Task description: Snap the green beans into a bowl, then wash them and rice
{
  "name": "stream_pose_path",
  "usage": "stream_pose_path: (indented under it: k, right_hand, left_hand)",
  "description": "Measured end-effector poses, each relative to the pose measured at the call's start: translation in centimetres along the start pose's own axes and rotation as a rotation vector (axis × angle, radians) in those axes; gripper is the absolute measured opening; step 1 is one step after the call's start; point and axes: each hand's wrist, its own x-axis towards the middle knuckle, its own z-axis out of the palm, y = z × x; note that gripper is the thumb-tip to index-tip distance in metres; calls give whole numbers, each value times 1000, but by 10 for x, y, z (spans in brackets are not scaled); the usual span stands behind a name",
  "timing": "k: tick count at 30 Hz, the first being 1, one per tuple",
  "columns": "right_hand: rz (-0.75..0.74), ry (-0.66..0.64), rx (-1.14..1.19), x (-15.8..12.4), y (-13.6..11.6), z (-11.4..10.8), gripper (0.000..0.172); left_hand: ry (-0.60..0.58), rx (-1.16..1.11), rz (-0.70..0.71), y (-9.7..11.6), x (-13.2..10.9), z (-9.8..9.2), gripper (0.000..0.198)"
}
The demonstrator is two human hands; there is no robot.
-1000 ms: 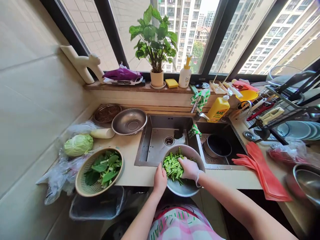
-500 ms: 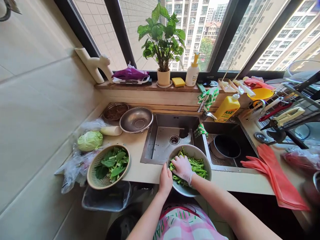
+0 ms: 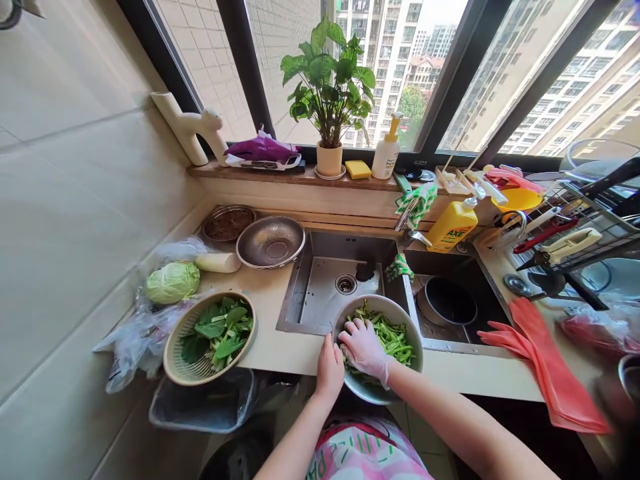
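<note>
A steel bowl [image 3: 406, 319] of cut green stems [image 3: 395, 337] rests on the front edge of the counter, by the sink [image 3: 325, 293]. My left hand [image 3: 330, 368] grips the bowl's near left rim. My right hand [image 3: 364, 348], in a thin clear glove, lies over the left part of the stems with its fingers curled down into them.
A woven basket of green leaves [image 3: 210, 337] stands left of the bowl, with a cabbage [image 3: 173, 282] and plastic bags behind it. A steel colander [image 3: 271, 241] sits by the sink. Pink rubber gloves [image 3: 545, 360] lie on the right counter. A dark pot [image 3: 449, 301] is in the right basin.
My right hand has moved from the right side of the bowl across to its left side over the stems. The camera view has shifted slightly.
</note>
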Motion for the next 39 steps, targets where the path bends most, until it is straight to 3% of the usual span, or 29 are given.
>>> stream_pose_path:
  k: [3,6,11,14,16,18,21,25,28,33,36,39]
  right_hand:
    - [44,-45,-34,16,-5,13,22]
    - [64,-89,-19,20,-4,7,21]
    - [-37,36,109,-11,15,-19,31]
    - [104,179,177,-22,33,-21,36]
    - [249,202,202,-15,39,-16,38]
    - [320,171,207,-3,38,-9,45]
    - [283,72,208,6,24,-5,53]
    - [112,1,132,-12,6,-7,49]
    - [111,-30,50,-20,1,-1,39]
    - [86,-101,14,5,6,9,25]
    - [82,-139,30,17,12,3,26]
    - [64,-168,85,7,25,-11,35]
  left_hand:
    - [2,11,-2,1,2,0,42]
    - [5,11,4,3,5,-3,40]
    - [-12,-37,31,5,6,-7,38]
    - [-23,-39,50,6,6,-8,37]
    - [-7,-33,47,7,6,-7,37]
    - [22,-25,27,8,7,-6,37]
    - [59,-26,-18,9,11,-5,36]
    - [33,-26,-15,8,13,-2,37]
    - [5,-25,-17,5,10,1,38]
    - [9,-14,-12,4,6,4,37]
    - [4,-4,-1,8,7,1,37]
    - [-12,-13,20,9,9,-3,37]
